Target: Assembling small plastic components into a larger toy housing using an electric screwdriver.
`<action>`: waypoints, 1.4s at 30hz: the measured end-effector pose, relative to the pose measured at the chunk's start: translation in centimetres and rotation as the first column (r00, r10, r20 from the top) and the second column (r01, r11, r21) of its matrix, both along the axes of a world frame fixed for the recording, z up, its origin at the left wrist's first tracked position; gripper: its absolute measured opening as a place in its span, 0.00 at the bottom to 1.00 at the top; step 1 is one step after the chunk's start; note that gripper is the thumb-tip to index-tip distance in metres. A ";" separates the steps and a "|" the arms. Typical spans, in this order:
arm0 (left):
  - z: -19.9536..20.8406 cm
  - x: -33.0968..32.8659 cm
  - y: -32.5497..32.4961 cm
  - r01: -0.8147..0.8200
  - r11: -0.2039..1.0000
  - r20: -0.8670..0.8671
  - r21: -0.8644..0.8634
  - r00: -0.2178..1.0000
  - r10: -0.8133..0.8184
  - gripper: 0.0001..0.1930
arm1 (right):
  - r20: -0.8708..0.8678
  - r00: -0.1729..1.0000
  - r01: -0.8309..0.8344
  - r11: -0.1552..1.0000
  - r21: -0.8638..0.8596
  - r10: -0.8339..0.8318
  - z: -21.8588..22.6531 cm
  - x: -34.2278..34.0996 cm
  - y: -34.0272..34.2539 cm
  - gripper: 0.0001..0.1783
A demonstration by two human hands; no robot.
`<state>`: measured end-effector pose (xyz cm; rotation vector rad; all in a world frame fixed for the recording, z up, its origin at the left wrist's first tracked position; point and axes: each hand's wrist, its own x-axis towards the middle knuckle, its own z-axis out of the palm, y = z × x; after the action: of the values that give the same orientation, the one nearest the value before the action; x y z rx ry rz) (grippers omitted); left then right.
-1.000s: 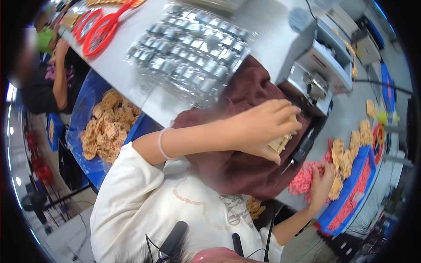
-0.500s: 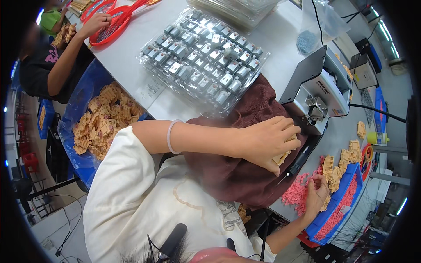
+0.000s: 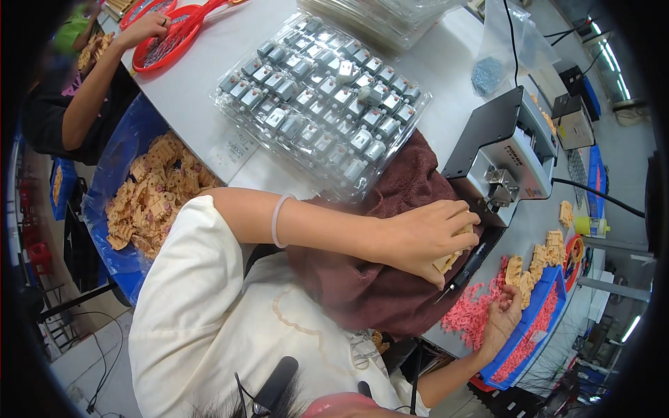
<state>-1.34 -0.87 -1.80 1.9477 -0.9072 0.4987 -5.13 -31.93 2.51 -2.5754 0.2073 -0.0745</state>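
My left hand (image 3: 428, 237) is wrapped around a tan plastic part (image 3: 453, 259), pressing it down on a dark brown cloth (image 3: 390, 292). The fingers cover most of the part. Beside it, along the cloth's right edge, lies a black screwdriver (image 3: 465, 270) with a thin tip. My right hand (image 3: 500, 324) is at a heap of small pink pieces (image 3: 468, 312), its fingertips curled together. What they pinch, if anything, is too small to make out. More tan parts (image 3: 535, 268) lie just beyond that hand, beside a blue bin (image 3: 550, 279) of pink pieces.
A clear tray (image 3: 296, 157) of small silver motors sits ahead, near stacked clear trays (image 3: 390, 21). A metal-fronted machine (image 3: 498, 181) stands right of the cloth. At left are a blue lined bin (image 3: 104, 202) of tan parts and a co-worker's hand (image 3: 150, 29) over a red basket (image 3: 139, 63).
My right hand has turned slightly, its fingers curling closer over the pink heap. The left hand keeps its grip on the tan part. The whole view has shifted a little.
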 end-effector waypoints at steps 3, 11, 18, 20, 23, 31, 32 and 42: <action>0.0 -0.1 0.0 -0.022 1.000 0.001 0.011 1.000 0.022 0.40 | -0.019 1.000 -0.008 0.994 -0.104 0.006 0.5 0.1 0.3 0.10; -0.3 -0.3 0.1 -0.036 0.999 0.021 0.019 0.999 0.036 0.40 | -0.052 0.998 -0.013 0.994 0.110 0.019 1.4 0.0 -0.9 0.08; -0.8 -0.2 0.2 -0.048 0.999 0.021 0.006 0.999 0.047 0.41 | -0.027 0.999 -0.033 0.979 0.201 0.039 1.7 1.2 0.7 0.09; -0.7 0.0 0.0 -0.032 0.999 0.029 0.000 0.999 0.032 0.41 | -0.092 0.995 -0.031 0.999 0.021 0.033 1.8 1.1 0.4 0.09; -0.7 0.1 0.2 -0.016 1.000 0.018 -0.012 1.000 0.016 0.41 | -0.128 0.992 -0.026 0.986 -0.167 0.004 1.4 1.1 0.6 0.08; -0.7 -0.5 0.1 -0.021 1.000 0.016 -0.023 1.000 0.022 0.40 | 0.008 0.998 0.056 0.952 -0.301 -0.056 2.2 0.9 1.9 0.07; -0.7 -0.4 0.0 -0.015 1.000 0.013 -0.027 1.000 0.016 0.40 | 0.005 0.998 0.061 0.951 -0.304 -0.062 2.2 1.0 1.9 0.07; -0.2 0.0 1.1 0.004 1.000 -0.108 -0.005 0.994 -0.004 0.46 | 0.441 0.860 -0.378 0.901 0.215 0.255 1.6 2.5 10.6 0.10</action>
<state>-1.30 0.25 -2.04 1.9486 -0.8396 0.3885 -2.58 -21.33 4.15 -2.1986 -0.3450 -0.4158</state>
